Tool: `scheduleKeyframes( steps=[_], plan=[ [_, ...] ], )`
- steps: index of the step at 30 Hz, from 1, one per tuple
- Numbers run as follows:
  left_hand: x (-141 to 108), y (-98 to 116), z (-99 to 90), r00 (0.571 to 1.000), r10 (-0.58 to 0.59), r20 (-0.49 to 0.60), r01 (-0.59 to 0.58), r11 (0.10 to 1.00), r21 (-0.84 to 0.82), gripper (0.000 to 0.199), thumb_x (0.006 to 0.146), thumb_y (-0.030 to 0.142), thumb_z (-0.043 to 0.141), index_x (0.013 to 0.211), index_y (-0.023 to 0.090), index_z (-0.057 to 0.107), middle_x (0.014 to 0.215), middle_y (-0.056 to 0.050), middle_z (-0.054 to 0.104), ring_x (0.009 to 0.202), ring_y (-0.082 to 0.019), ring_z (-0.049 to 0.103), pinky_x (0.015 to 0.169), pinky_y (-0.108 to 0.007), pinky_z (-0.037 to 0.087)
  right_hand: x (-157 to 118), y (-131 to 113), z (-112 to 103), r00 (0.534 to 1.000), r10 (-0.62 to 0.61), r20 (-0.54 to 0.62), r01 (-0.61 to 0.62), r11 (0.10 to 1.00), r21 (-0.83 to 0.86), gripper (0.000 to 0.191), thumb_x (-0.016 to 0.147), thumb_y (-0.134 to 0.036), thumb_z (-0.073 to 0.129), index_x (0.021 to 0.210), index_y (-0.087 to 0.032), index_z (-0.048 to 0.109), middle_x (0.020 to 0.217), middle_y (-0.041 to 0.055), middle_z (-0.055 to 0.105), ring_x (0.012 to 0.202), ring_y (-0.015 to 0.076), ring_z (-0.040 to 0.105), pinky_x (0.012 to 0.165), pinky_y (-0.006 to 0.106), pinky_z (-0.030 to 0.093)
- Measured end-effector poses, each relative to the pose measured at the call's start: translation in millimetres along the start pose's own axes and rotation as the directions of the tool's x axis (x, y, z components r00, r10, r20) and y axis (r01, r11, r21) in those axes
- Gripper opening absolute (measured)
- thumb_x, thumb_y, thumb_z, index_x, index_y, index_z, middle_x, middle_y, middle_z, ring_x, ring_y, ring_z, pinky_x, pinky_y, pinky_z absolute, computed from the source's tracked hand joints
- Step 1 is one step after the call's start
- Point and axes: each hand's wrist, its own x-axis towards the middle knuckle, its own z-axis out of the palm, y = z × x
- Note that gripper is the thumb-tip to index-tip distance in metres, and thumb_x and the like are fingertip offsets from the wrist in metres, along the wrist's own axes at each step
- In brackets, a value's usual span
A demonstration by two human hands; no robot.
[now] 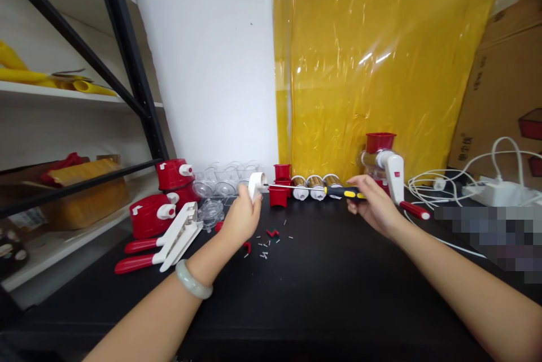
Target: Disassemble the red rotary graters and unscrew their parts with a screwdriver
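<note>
fingers (right) on screwdriver | screws below | red housings left | crank right

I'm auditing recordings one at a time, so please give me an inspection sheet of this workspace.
Surface: black table, loose screws scattered mid-table.
Things in hand: screwdriver, tip at the white part; contact unclear.
Clutter: red bits among the screws; red housings, handles and clear cups at left; three drums at the back; machine behind the right grip.
Grips: left grip holds the white part; right grip holds the screwdriver's handle.
Cables: white cables loosely looped at right.
Surroundings: shelves left, yellow curtain behind, box right.
</note>
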Motion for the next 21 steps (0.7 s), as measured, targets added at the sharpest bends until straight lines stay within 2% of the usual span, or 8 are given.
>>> scheduleKeyframes(
  steps=[2,4,7,10,14,17,19,21],
  plan=[
    [-0.6,0.3,0.9,1.000,0.010,-0.017,-0.009,0.998,0.061,0.020,0.095,0.038,0.033,0.098,0.018,0.034,0.071,-0.009,0.064,0.063,-0.025,0.065,0.053,-0.029,0.038,0.0,0.7,1.2,0.980,0.197,0.014,-0.197,0.980,0.017,0.052,0.081,-0.075,0.038,0.079,-0.024,0.046,0.044,-0.0059,0.041,0.034,0.0110,0.034,0.033,0.023,0.024],
    [-0.8,0.4,1.9,1.000,0.022,-0.014,-0.021,0.996,0.091,0.020,0.095,0.038,0.032,0.098,0.018,0.035,0.071,-0.010,0.064,0.063,-0.026,0.065,0.053,-0.029,0.038,-0.6,-0.1,-0.5,0.971,0.241,0.001,-0.240,0.967,-0.087,0.052,0.081,-0.074,0.041,0.070,-0.024,0.042,0.038,-0.0086,0.030,0.030,0.0083,0.023,0.033,0.022,0.016],
    [0.9,-1.1,1.3,1.000,0.008,0.007,-0.009,0.999,0.053,0.020,0.095,0.037,0.033,0.099,0.018,0.035,0.071,-0.010,0.064,0.063,-0.026,0.065,0.054,-0.030,0.040,-2.3,-4.2,-6.3,1.000,-0.009,0.020,0.014,0.955,-0.295,0.044,0.083,-0.064,0.051,0.068,-0.023,0.044,0.046,-0.0054,0.039,0.040,0.0109,0.037,0.039,0.024,0.028],
    [3.7,-3.9,-1.8,1.000,-0.012,0.022,0.013,0.999,-0.033,0.022,0.095,0.037,0.035,0.101,0.017,0.034,0.071,-0.009,0.064,0.062,-0.025,0.065,0.055,-0.030,0.042,-3.8,-10.0,-11.7,0.950,-0.292,0.111,0.309,0.832,-0.461,0.030,0.084,-0.054,0.056,0.081,-0.023,0.056,0.073,0.0025,0.060,0.068,0.0184,0.057,0.062,0.030,0.045],
    [4.1,-4.8,-4.6,1.000,-0.007,0.028,0.009,0.996,-0.084,0.025,0.095,0.040,0.034,0.102,0.016,0.034,0.072,-0.010,0.064,0.063,-0.024,0.064,0.055,-0.031,0.043,-4.2,-13.5,-12.7,0.901,-0.410,0.139,0.429,0.803,-0.414,0.024,0.081,-0.044,0.065,0.092,-0.025,0.057,0.092,0.0049,0.063,0.087,0.0213,0.060,0.080,0.035,0.047],
    [1.9,-2.5,-4.1,1.000,-0.011,0.006,0.011,0.998,-0.060,0.023,0.095,0.038,0.034,0.101,0.017,0.034,0.074,-0.010,0.064,0.064,-0.025,0.064,0.055,-0.031,0.042,-2.8,-11.4,-9.1,0.947,-0.319,0.042,0.319,0.910,-0.265,0.034,0.076,-0.049,0.068,0.095,-0.026,0.052,0.088,0.0020,0.062,0.078,0.0188,0.061,0.072,0.032,0.049],
    [0.4,-0.5,-2.9,1.000,-0.007,-0.019,0.007,1.000,-0.012,0.021,0.095,0.037,0.034,0.100,0.017,0.034,0.074,-0.010,0.063,0.065,-0.026,0.064,0.055,-0.031,0.041,-1.4,-9.3,-6.9,0.992,-0.120,0.029,0.123,0.984,-0.127,0.042,0.080,-0.064,0.054,0.097,-0.026,0.050,0.074,0.0002,0.061,0.060,0.0172,0.059,0.056,0.030,0.047],
    [-0.8,1.1,-1.6,1.000,-0.002,-0.024,0.003,0.999,0.034,0.020,0.095,0.037,0.034,0.099,0.017,0.034,0.073,-0.010,0.063,0.066,-0.026,0.065,0.055,-0.030,0.039,-0.3,-7.8,-6.7,0.996,0.070,0.053,-0.061,0.985,-0.163,0.055,0.084,-0.074,0.033,0.089,-0.023,0.052,0.054,-0.0018,0.053,0.041,0.0155,0.048,0.042,0.028,0.037]
  ],
)
